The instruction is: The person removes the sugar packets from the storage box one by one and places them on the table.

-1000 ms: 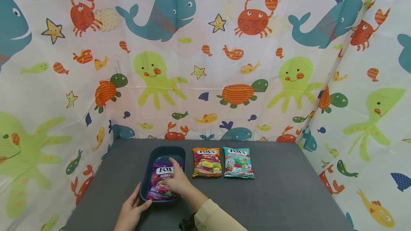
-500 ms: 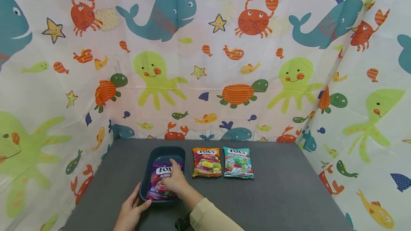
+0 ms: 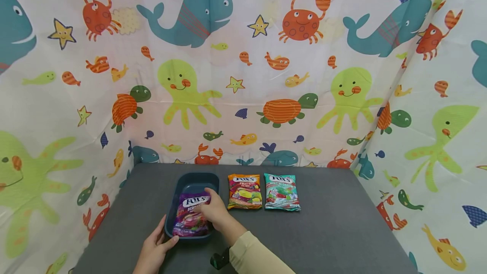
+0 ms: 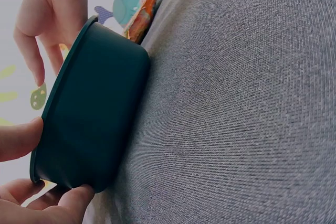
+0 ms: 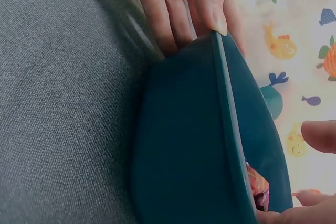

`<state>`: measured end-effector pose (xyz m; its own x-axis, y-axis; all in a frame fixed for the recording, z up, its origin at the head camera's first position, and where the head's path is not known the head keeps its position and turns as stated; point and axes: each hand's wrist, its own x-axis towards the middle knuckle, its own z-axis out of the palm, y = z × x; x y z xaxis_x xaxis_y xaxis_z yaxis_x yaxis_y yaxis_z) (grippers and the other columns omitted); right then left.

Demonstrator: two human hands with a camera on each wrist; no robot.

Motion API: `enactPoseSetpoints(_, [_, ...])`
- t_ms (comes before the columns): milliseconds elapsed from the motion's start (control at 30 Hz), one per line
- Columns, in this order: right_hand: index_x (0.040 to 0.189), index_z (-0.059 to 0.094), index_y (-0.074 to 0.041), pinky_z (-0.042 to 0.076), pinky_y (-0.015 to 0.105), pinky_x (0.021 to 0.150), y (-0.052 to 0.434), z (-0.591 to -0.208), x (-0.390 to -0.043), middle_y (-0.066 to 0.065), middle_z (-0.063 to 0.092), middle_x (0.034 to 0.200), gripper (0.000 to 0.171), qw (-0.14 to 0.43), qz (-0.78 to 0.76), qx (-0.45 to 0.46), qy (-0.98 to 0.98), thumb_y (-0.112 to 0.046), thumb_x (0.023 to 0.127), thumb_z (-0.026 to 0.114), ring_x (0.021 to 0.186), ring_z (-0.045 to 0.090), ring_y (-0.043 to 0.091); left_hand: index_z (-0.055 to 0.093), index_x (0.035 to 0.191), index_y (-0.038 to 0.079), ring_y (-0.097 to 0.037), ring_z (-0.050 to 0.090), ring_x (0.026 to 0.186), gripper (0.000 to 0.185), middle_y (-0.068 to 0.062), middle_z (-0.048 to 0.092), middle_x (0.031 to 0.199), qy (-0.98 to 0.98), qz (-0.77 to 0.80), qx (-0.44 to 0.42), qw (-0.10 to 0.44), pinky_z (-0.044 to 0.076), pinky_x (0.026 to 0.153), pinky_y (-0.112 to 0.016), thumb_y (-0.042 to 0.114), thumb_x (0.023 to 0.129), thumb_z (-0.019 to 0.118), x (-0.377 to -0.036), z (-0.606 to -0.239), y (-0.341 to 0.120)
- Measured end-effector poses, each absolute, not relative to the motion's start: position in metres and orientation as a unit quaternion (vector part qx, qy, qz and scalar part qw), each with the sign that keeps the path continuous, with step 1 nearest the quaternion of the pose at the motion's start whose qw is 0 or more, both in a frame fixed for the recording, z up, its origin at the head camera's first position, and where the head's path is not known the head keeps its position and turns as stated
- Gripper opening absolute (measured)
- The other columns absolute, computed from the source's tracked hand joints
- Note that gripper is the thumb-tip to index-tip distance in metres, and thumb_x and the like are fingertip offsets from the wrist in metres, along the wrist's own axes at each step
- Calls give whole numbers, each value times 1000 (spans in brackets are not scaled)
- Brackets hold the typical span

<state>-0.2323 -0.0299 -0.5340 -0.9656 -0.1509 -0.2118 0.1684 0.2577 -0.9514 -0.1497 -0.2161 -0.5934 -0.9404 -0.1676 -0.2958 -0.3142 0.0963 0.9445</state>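
Observation:
In the head view a purple bag of Fox's Berries candy (image 3: 190,219) lies face up in a dark teal plastic tub (image 3: 193,176). My left hand (image 3: 154,246) grips the tub's near left corner, thumb at the rim and fingers against the outer wall, as the right wrist view also shows. My right hand (image 3: 218,212) reaches over the tub's right wall. Its fingers lie along the bag's right edge, while the thumb hangs apart from them over the bag. In the right wrist view only a small part of the bag (image 5: 258,184) shows above the rim.
Two more candy bags stand to the right of the tub on the grey tabletop (image 3: 327,223): an orange Fox's Fruits bag (image 3: 245,191) and a teal Fox's Mint Blossom bag (image 3: 282,192). A curtain (image 3: 236,155) printed with sea animals surrounds the table on three sides.
The berries bag has shifted slightly left and turned a little inside the tub. My right hand has moved slightly along its right edge. The left hand keeps its hold on the tub.

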Motion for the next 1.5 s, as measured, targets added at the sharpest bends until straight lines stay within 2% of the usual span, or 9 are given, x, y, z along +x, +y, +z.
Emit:
enactPoseSetpoints(167, [146, 53, -12, 55, 55, 99, -28, -533, -231, 17, 59, 134, 64, 143, -629, -10, 764, -10, 87, 79, 112, 60, 27, 15, 163, 16, -50, 17, 149, 92, -22, 10, 166, 740, 651, -158, 58, 35, 115, -56, 20, 94, 74, -149, -592, -217])
enactPoseSetpoints(233, [146, 54, -12, 56, 53, 98, -28, -534, -232, 15, 60, 134, 62, 153, -633, -23, 759, -9, 88, 78, 112, 61, 25, 15, 163, 16, -49, 17, 149, 92, -22, 10, 166, 739, 652, -156, 59, 35, 115, -56, 20, 93, 74, -148, -591, -217])
enactPoseSetpoints(367, [146, 56, -15, 55, 55, 98, -29, -535, -231, 14, 59, 138, 60, 164, -598, -49, 783, -14, 90, 77, 115, 59, 27, 16, 163, 15, -48, 18, 150, 90, -21, 12, 166, 738, 655, -153, 56, 34, 115, -55, 18, 94, 74, -148, -591, -217])
enactPoseSetpoints(467, [144, 57, -17, 56, 57, 96, -30, -536, -230, 13, 59, 136, 57, 157, -574, -54, 802, -18, 90, 77, 111, 58, 28, 16, 163, 15, -47, 19, 150, 90, -21, 12, 166, 739, 654, -151, 53, 34, 115, -54, 17, 94, 73, -147, -591, -216])
enactPoseSetpoints(633, [142, 58, -15, 59, 55, 90, -31, -539, -229, 14, 59, 131, 56, 142, -585, -37, 798, -13, 90, 77, 106, 60, 27, 16, 163, 15, -47, 19, 150, 90, -20, 12, 167, 740, 653, -154, 52, 35, 115, -53, 17, 94, 73, -147, -592, -216])
enactPoseSetpoints(800, [140, 59, -16, 60, 53, 88, -30, -541, -228, 14, 59, 133, 57, 124, -585, -26, 801, -3, 88, 76, 108, 60, 27, 16, 163, 14, -47, 18, 150, 90, -19, 11, 167, 738, 654, -160, 52, 35, 115, -54, 16, 94, 73, -149, -591, -214])
enactPoseSetpoints(1133, [139, 62, -22, 61, 52, 88, -25, -539, -232, 17, 53, 141, 59, 117, -585, -9, 803, 0, 87, 77, 112, 57, 31, 13, 163, 12, -47, 17, 151, 91, -21, 11, 167, 735, 657, -161, 55, 35, 116, -53, 14, 94, 73, -150, -589, -215])
enactPoseSetpoints(1333, [139, 62, -22, 61, 50, 88, -17, -534, -232, 17, 49, 147, 58, 120, -609, -17, 784, 2, 87, 75, 120, 55, 32, 13, 163, 11, -48, 17, 150, 90, -23, 11, 167, 730, 660, -168, 53, 34, 116, -55, 14, 95, 72, -152, -589, -214])
enactPoseSetpoints(1500, [140, 61, -22, 59, 51, 92, -8, -531, -229, 17, 48, 150, 59, 117, -625, -30, 772, 2, 88, 74, 128, 51, 35, 14, 163, 12, -48, 17, 151, 91, -21, 11, 167, 730, 661, -169, 52, 35, 115, -55, 14, 94, 73, -151, -590, -213])
